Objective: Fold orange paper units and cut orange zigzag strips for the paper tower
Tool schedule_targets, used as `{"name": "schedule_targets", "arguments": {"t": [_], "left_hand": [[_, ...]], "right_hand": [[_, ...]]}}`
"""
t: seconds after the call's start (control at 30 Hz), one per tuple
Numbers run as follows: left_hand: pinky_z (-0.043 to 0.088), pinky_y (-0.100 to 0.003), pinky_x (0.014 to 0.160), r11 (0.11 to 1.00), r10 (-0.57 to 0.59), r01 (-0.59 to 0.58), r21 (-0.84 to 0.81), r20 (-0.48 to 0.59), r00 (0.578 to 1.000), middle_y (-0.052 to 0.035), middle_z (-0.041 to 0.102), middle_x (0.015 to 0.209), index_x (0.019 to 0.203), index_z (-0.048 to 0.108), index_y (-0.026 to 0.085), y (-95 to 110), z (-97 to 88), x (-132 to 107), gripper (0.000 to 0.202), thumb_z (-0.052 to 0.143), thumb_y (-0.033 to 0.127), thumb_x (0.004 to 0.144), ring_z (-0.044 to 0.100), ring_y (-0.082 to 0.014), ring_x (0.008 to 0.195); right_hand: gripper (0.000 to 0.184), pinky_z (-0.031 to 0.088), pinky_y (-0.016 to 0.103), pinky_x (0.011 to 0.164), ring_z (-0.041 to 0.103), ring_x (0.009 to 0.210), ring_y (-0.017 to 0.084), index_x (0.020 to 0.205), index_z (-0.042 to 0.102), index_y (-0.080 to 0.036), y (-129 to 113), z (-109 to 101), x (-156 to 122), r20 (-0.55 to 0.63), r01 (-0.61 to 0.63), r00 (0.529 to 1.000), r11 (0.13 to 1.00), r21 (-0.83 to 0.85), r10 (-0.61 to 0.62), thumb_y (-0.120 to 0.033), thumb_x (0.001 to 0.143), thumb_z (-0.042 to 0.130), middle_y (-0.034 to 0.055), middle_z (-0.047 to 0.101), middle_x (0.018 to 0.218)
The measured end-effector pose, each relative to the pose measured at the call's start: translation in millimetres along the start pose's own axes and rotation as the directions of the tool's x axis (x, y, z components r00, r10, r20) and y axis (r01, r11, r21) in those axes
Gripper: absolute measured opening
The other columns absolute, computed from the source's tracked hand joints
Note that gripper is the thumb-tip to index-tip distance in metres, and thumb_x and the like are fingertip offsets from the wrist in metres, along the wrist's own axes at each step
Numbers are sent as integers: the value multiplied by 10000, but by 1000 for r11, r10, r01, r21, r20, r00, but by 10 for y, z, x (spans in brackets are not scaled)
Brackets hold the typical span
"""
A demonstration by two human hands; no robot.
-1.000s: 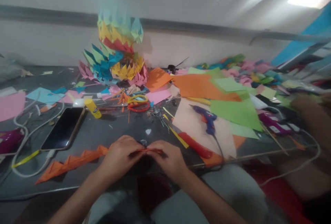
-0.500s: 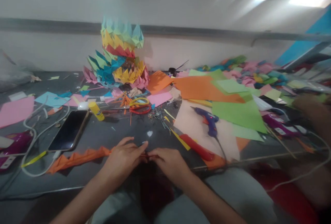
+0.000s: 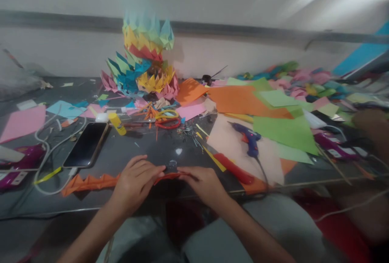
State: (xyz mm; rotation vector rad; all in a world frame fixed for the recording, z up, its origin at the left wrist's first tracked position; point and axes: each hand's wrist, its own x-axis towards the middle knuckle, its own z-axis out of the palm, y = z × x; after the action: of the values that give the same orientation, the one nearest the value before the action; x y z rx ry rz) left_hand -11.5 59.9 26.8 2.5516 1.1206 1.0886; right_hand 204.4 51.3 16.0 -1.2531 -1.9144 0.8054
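A long strip of folded orange paper (image 3: 91, 182) with a zigzag edge lies along the near edge of the dark table (image 3: 146, 149). My left hand (image 3: 135, 184) rests on its right part with the fingers curled and pressing the paper down. My right hand (image 3: 203, 182) pinches the strip's right end between thumb and fingers. Both hands nearly touch at the middle of the strip.
A tall stack of coloured folded paper shapes (image 3: 144, 64) stands at the back. A phone (image 3: 86, 145) on a white cable, a yellow glue stick (image 3: 118, 124), scissors (image 3: 165, 119), a blue glue gun (image 3: 251, 141) and loose orange and green sheets (image 3: 273, 113) cover the table. Another person's arm (image 3: 373, 129) is at the right.
The view shifted slightly, so things sit a bit further right. My hands stayed on the orange strip and spread slightly apart along it.
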Motion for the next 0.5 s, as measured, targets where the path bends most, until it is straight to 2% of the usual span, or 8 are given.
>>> {"name": "schedule_targets", "arguments": {"t": [0.17,0.3,0.4,0.5], "left_hand": [[432,-363,866,996,-78,77,-44,-2,997,-5,696,851,1027,602,215,-32,-17,-68,239,422,158,880,627,-130,769],[435,-396,853,996,-83,84,-42,29,996,-57,681,950,1080,577,194,-2,-29,-79,276,370,202,897,618,-167,861],[432,-415,861,994,-108,108,11,75,991,-76,676,973,1089,575,189,36,-15,-21,264,479,298,869,612,-187,882],[414,-430,900,994,-108,107,14,179,978,-61,687,955,1079,588,208,78,8,89,292,555,354,828,625,-180,849]], "right_hand": [[132,521,249,694,676,739,153,861,713,-227,-18,-20,21,45,-96,995,992,85,92,-217,787,605,5,728,819],[120,511,241,655,667,709,147,844,705,-208,-46,-46,33,80,-160,986,976,146,149,-245,779,611,5,724,792],[115,508,240,656,660,693,144,829,703,-203,-71,-66,46,100,-180,981,971,160,165,-240,775,608,4,722,771],[111,501,232,635,657,672,141,802,709,-208,-86,-76,53,108,-180,980,973,143,165,-237,773,605,0,721,747]]}}
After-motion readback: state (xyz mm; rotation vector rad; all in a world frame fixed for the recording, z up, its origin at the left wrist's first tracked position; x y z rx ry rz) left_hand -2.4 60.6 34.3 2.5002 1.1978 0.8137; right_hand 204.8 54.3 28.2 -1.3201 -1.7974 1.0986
